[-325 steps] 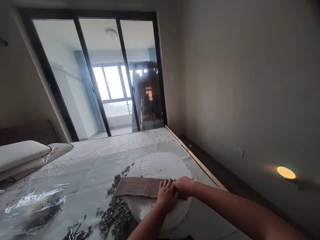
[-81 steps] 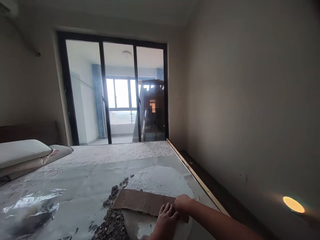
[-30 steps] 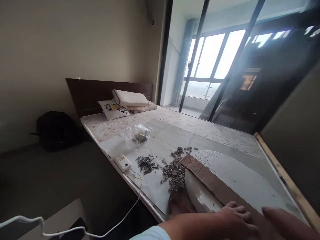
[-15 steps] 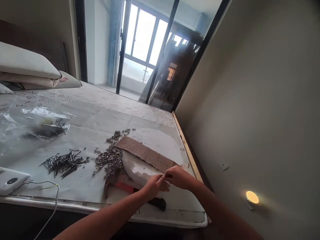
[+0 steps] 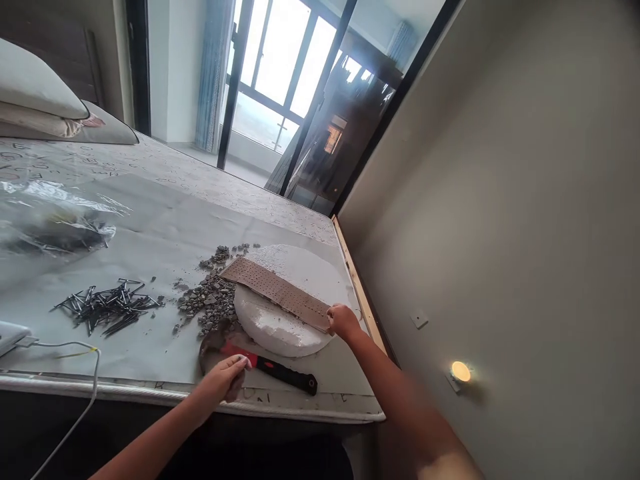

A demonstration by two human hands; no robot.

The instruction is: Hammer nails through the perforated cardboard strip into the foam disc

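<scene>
My right hand [image 5: 345, 321] is closed on the near right end of a brown strip full of small holes [image 5: 275, 288]. The strip lies slantwise across a round white block [image 5: 285, 330], which looks like foam. My left hand [image 5: 224, 379] is off the strip, thumb and fingers pinched together; whatever may be between them is too small to make out. Just beyond it lies a hammer [image 5: 285, 375] with a red and black handle, its head end partly hidden. Grey gravel [image 5: 213, 297] is heaped against the block's left side.
A pile of dark nails [image 5: 110, 307] lies left of the gravel. Behind it sits a clear plastic bag [image 5: 65, 220] with dark contents. A white power bank [image 5: 13, 337] with a cable [image 5: 95, 373] is at the left edge. A wall [image 5: 475, 233] rises on the right.
My hands were together at the strip's near end. Now the left has moved away to the left, over the hammer, while the right holds the strip's end. The view has shifted slightly.
</scene>
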